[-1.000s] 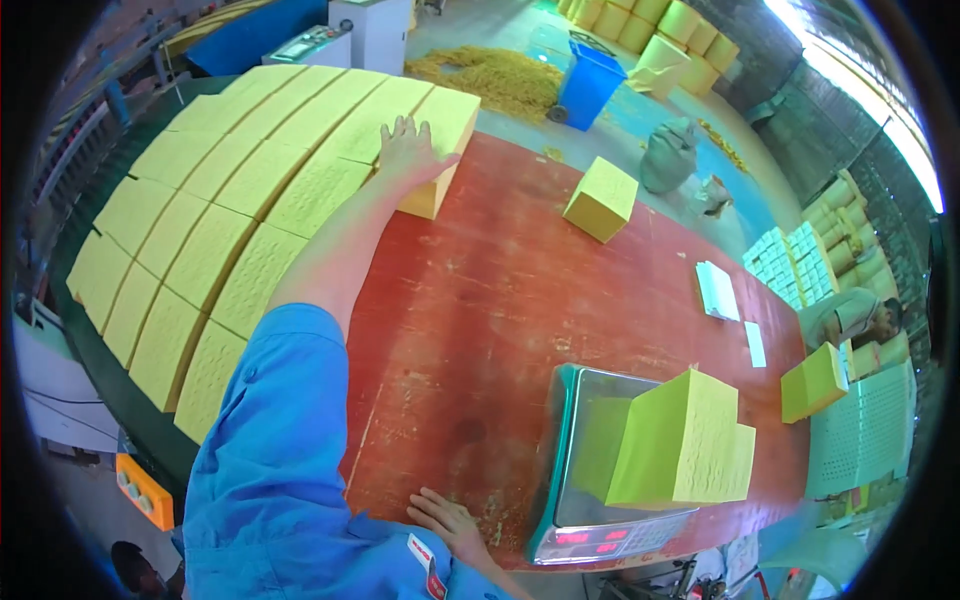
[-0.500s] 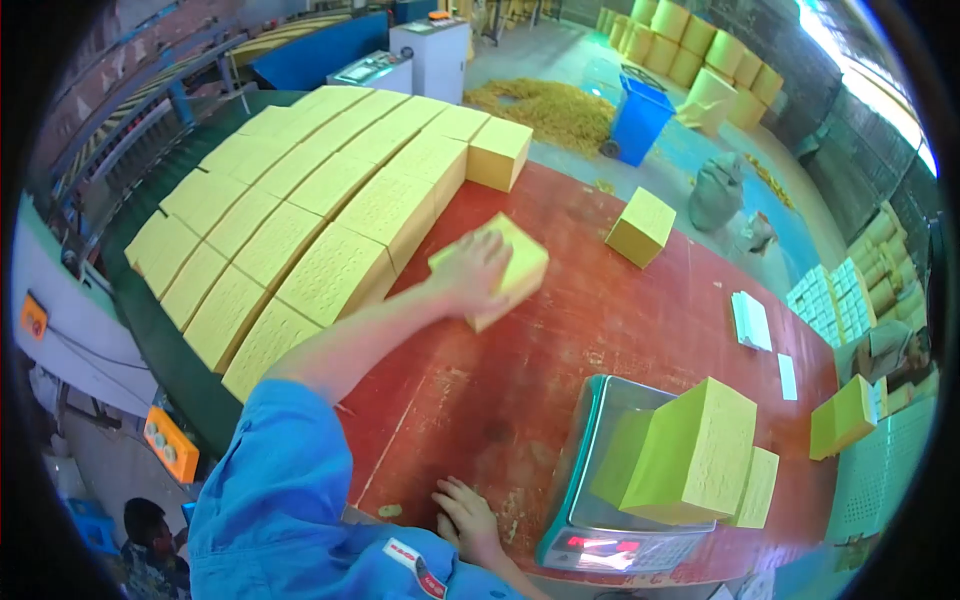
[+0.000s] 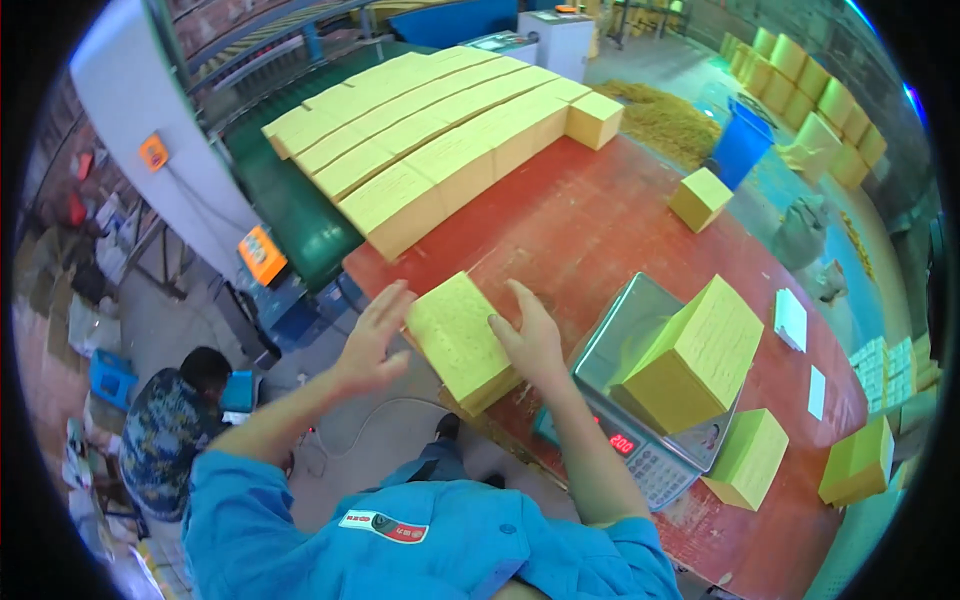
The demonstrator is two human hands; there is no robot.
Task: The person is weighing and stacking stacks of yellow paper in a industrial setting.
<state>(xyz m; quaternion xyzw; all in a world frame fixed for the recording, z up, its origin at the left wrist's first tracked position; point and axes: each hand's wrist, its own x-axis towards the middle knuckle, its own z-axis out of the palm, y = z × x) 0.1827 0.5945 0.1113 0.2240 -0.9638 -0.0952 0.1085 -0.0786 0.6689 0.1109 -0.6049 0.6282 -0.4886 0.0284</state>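
- Yellow block (image 3: 460, 335) sat at the near edge of the red table (image 3: 560, 220), between my left hand (image 3: 372, 345) and my right hand (image 3: 528, 335); how much of it overhung, I couldn't tell.
- Being so near my body, it was probably placed where both hands could reach opposite sides.
- Left fingers were extended and apart, just beside the block, not wrapped round it (contact was hard to judge).
- Right fingers were open as well, pointing past the block's right side; only that thumb overlapped its edge, perhaps to steady it.
- Rightward, a scale (image 3: 640, 290) carried a big block (image 3: 690, 355), with a smaller block (image 3: 748, 460) just beside the scale.
- Beyond, rows of yellow blocks (image 3: 420, 125) lay close together, presumably to save room.
- Farther off stood a blue bin (image 3: 742, 145).
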